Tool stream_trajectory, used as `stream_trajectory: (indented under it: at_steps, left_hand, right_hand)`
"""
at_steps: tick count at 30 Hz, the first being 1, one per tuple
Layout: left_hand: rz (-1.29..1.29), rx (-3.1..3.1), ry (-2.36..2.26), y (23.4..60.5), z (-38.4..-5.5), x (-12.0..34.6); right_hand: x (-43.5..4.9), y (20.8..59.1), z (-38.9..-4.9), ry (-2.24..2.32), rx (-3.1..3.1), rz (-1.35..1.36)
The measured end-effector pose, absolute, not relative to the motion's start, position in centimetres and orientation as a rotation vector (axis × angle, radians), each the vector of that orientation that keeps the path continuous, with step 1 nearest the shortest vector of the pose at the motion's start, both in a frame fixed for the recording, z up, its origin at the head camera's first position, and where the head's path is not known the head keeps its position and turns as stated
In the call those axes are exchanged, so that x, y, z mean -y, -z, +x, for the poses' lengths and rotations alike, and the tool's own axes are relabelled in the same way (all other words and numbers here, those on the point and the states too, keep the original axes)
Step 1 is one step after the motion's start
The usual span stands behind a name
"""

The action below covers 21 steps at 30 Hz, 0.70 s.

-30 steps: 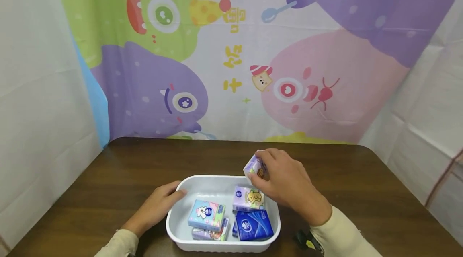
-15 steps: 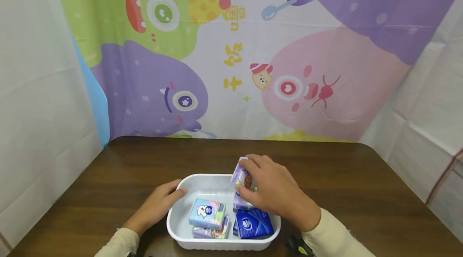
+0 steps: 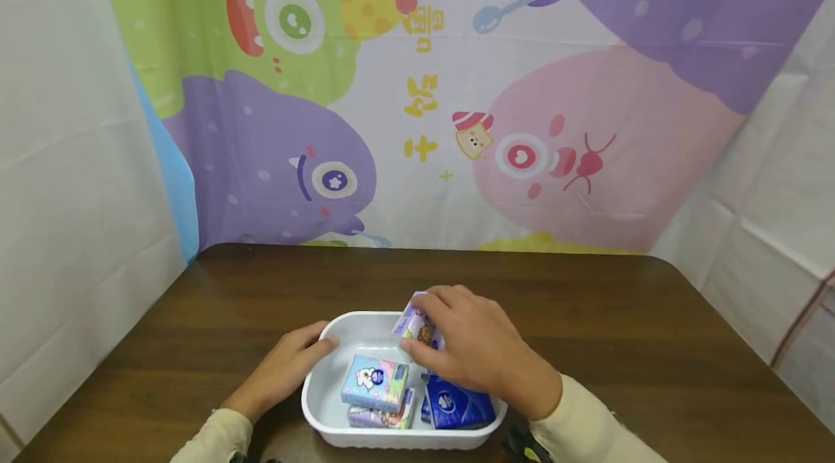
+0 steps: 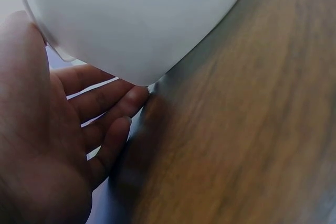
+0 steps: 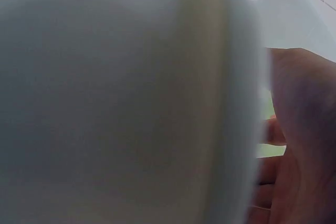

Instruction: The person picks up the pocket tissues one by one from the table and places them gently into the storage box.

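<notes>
My right hand (image 3: 479, 347) holds a lilac cartoon-printed tissue pack (image 3: 411, 322) tilted over the back of a white plastic tub (image 3: 355, 437). My left hand (image 3: 287, 369) grips the tub's left end, thumb over the rim. From the left wrist, the other fingers (image 4: 100, 98) show against the tub's outside wall. Inside lies a light-blue tissue pack (image 3: 368, 380) on top of a lilac-and-red one (image 3: 372, 418). Dark-blue tissue packs (image 3: 459, 405) lie at the right end. Behind them my right hand hides much of the tub. In the right wrist view, the blurred tub wall (image 5: 131, 103) covers most of the picture.
The tub stands near the front of a brown wooden table (image 3: 274, 289). A cartoon-printed curtain (image 3: 417, 217) hangs along the back edge, with pale cloth (image 3: 78, 195) at both sides. A dark wrist strap (image 3: 522, 445) shows by the right sleeve.
My right hand has moved left and slightly down with the lilac tissue pack, from the tub's back right corner to over its back middle. The left hand has stayed on the rim.
</notes>
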State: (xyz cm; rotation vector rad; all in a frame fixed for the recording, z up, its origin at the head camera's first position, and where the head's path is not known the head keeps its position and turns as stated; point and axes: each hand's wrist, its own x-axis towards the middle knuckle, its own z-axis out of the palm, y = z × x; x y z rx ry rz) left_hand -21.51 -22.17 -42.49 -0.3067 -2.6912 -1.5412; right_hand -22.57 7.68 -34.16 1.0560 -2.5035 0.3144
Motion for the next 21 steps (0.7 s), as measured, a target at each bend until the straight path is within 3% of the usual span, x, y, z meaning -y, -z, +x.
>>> stream_trajectory:
  at_steps: [21]
  left_hand:
    - [-0.265, 2.707, 1.534, 42.75, -21.75, 22.17]
  right_hand:
    - [-6.98, 34.77, -22.25, -0.31, 2.626, 1.052]
